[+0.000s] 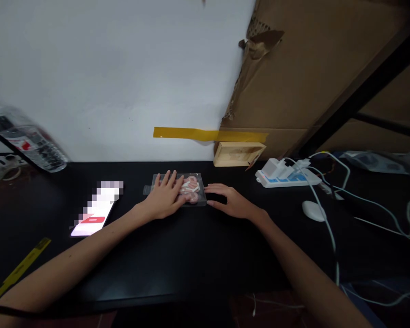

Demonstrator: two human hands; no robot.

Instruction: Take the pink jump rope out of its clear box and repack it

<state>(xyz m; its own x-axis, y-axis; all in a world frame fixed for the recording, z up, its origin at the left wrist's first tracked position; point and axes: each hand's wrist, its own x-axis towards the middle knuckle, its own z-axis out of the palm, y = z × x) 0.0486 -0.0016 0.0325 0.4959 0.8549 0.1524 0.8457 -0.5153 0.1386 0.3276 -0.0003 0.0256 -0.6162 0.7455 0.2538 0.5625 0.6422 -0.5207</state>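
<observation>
Two hands on it: left hand is pressed flat, fingers spread, on the clear blister pack mid-desk; right hand, open and empty, touches its edge. The thin plastic could be slid or buckled.

- Left hand: palm down, fingers spread and laid flat, pointing away from the body.
- Left forearm: bare, stretched in from the lower left.
- Right hand: palm down, fingers loosely extended toward the left, slightly arched.
- Right forearm: bare, reaching in from the lower right.
- Hands close together, not touching.
</observation>
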